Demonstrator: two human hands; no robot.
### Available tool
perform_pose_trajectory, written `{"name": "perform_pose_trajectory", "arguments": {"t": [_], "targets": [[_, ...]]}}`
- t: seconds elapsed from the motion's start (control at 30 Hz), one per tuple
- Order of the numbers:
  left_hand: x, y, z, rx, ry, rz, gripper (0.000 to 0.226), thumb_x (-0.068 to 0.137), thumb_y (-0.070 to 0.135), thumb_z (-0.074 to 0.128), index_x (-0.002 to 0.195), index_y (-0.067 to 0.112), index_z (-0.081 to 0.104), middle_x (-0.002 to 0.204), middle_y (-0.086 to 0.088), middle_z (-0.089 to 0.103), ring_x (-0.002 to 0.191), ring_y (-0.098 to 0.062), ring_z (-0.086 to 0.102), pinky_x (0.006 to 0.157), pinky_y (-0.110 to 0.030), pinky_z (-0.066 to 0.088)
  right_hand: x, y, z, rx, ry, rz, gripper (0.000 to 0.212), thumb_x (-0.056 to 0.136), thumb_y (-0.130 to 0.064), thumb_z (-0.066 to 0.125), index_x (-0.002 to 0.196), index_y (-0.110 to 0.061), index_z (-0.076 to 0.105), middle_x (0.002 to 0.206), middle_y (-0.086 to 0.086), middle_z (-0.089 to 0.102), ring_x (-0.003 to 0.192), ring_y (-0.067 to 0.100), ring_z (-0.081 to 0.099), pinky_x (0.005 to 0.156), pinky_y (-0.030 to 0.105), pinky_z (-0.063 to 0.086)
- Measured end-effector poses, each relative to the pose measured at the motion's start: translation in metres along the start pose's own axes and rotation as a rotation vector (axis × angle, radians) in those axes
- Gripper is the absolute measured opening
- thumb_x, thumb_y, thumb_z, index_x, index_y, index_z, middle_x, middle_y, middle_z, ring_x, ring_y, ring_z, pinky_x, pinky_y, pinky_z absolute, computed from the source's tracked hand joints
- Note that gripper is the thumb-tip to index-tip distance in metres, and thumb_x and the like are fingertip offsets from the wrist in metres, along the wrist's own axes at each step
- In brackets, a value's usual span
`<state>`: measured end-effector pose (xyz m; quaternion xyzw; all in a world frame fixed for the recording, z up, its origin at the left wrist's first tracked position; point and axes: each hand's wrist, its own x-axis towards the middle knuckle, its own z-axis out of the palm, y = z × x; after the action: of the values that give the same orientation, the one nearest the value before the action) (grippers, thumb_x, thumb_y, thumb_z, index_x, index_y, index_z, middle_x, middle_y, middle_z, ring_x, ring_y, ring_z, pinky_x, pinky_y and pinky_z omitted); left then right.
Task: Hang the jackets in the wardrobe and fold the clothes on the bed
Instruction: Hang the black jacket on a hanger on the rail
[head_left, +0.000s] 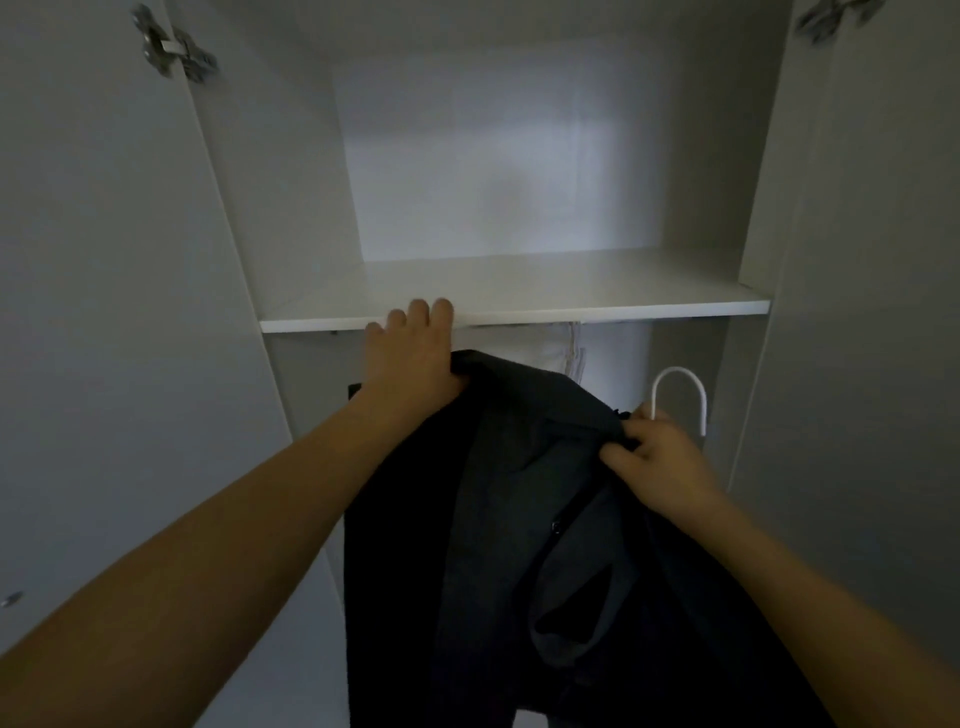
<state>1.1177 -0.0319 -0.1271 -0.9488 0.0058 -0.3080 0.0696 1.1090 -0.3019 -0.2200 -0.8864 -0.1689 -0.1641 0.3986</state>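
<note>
With the left hand (410, 358) gripping one shoulder of the dark jacket (524, 519) below the wardrobe shelf (519, 312) and the right hand (660, 457) pinching its collar at the white hanger hook (680, 389), the hanging step is underway; the hook must next reach the unseen rail.

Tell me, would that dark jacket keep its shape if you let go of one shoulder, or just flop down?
Probably flop. The dark jacket drapes in soft folds between the left hand and the right hand, so the cloth looks limp, not stiff. It seems to need both hands and the white hanger hook to stay spread. It looks thick, so perhaps fairly heavy for a garment.
</note>
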Motion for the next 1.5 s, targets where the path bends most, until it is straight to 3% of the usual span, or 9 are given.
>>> {"name": "perform_pose_trajectory", "arguments": {"t": [0.17, 0.33, 0.43, 0.6, 0.8, 0.9, 1.17, 1.3, 1.5], "targets": [[-0.021, -0.024, 0.021, 0.198, -0.019, 0.05, 0.064, 0.077, 0.039, 0.072, 0.126, 0.014, 0.04, 0.115, -0.011, 0.049, 0.097, -0.03, 0.053, 0.068, -0.037, 0.047, 0.009, 0.013, -0.004, 0.04, 0.064, 0.068, 0.027, 0.088, -0.019, 0.061, 0.062, -0.01, 0.062, 0.08, 0.006, 0.052, 0.068, 0.012, 0.054, 0.061, 0.029, 0.041], [-0.032, -0.051, 0.032, -0.527, -0.042, -0.353, 0.03, 0.098, 0.028, 0.051, 0.088, 0.001, 0.058, 0.083, -0.017, 0.064, 0.07, -0.03, 0.061, 0.068, -0.038, 0.053, 0.011, 0.029, -0.011, 0.113, 0.191, 0.198, 0.042, 0.088, -0.019, 0.06, 0.047, -0.018, 0.049, 0.057, 0.002, 0.052, 0.046, 0.004, 0.05, 0.048, 0.025, 0.033], [-0.053, -0.029, 0.034, -0.997, -0.424, -0.606, 0.054, 0.1, 0.046, 0.047, 0.083, -0.003, 0.066, 0.068, -0.016, 0.071, 0.062, -0.031, 0.071, 0.069, -0.046, 0.061, 0.009, 0.026, -0.008, 0.111, 0.19, 0.18, 0.04, 0.087, -0.02, 0.059, 0.048, -0.017, 0.05, 0.061, 0.005, 0.052, 0.051, 0.01, 0.052, 0.051, 0.027, 0.035], [-0.07, 0.027, 0.041, -1.484, -0.901, -0.632, 0.083, 0.063, 0.081, 0.066, 0.113, 0.015, 0.068, 0.11, -0.007, 0.073, 0.103, -0.029, 0.068, 0.084, -0.041, 0.055, 0.011, 0.015, 0.005, 0.036, 0.134, 0.132, 0.029, 0.087, -0.027, 0.057, 0.062, -0.014, 0.061, 0.079, 0.005, 0.052, 0.065, 0.017, 0.056, 0.062, 0.032, 0.046], [-0.062, 0.059, 0.042, -1.787, -0.819, -0.724, 0.068, 0.082, 0.006, 0.074, 0.141, 0.018, 0.043, 0.126, -0.015, 0.062, 0.112, -0.035, 0.062, 0.095, -0.051, 0.052, 0.008, 0.009, 0.011, -0.017, 0.13, 0.148, 0.028, 0.087, -0.028, 0.057, 0.064, -0.012, 0.061, 0.084, 0.001, 0.049, 0.066, 0.015, 0.054, 0.064, 0.033, 0.046], [-0.059, 0.062, 0.04, -1.816, -0.667, -0.798, 0.045, 0.088, -0.011, 0.056, 0.121, 0.019, 0.05, 0.118, -0.016, 0.063, 0.106, -0.035, 0.062, 0.084, -0.047, 0.055, 0.005, 0.007, 0.011, -0.032, 0.132, 0.158, 0.029, 0.087, -0.029, 0.057, 0.064, -0.013, 0.06, 0.084, -0.001, 0.047, 0.067, 0.017, 0.055, 0.068, 0.038, 0.05], [-0.045, 0.055, 0.043, -1.96, -0.462, -1.364, 0.032, 0.091, 0.034, 0.057, 0.103, 0.005, 0.062, 0.102, -0.015, 0.062, 0.09, -0.032, 0.058, 0.069, -0.039, 0.047, -0.012, -0.002, 0.03, -0.152, 0.065, 0.053, 0.025, 0.088, -0.031, 0.061, 0.068, -0.015, 0.06, 0.087, -0.002, 0.048, 0.068, 0.008, 0.05, 0.059, 0.027, 0.039], [-0.03, 0.057, 0.049, -1.804, -0.532, -1.236, 0.034, 0.093, 0.022, 0.064, 0.117, -0.002, 0.062, 0.096, -0.015, 0.063, 0.085, -0.032, 0.058, 0.07, -0.039, 0.05, -0.016, -0.001, 0.034, -0.203, 0.014, 0.028, 0.026, 0.088, -0.032, 0.063, 0.075, -0.009, 0.064, 0.091, -0.003, 0.048, 0.076, 0.012, 0.053, 0.059, 0.025, 0.036], [-0.017, 0.025, 0.058, -1.177, -0.126, -0.574, 0.036, 0.096, 0.006, 0.048, 0.131, 0.005, 0.059, 0.127, -0.012, 0.062, 0.104, -0.027, 0.061, 0.1, -0.036, 0.047, -0.02, 0.009, 0.013, 0.071, -0.098, 0.114, 0.032, 0.067, -0.071, 0.067, 0.09, -0.049, 0.066, 0.098, -0.01, 0.052, 0.09, 0.001, 0.054, 0.077, 0.02, 0.044]]}}
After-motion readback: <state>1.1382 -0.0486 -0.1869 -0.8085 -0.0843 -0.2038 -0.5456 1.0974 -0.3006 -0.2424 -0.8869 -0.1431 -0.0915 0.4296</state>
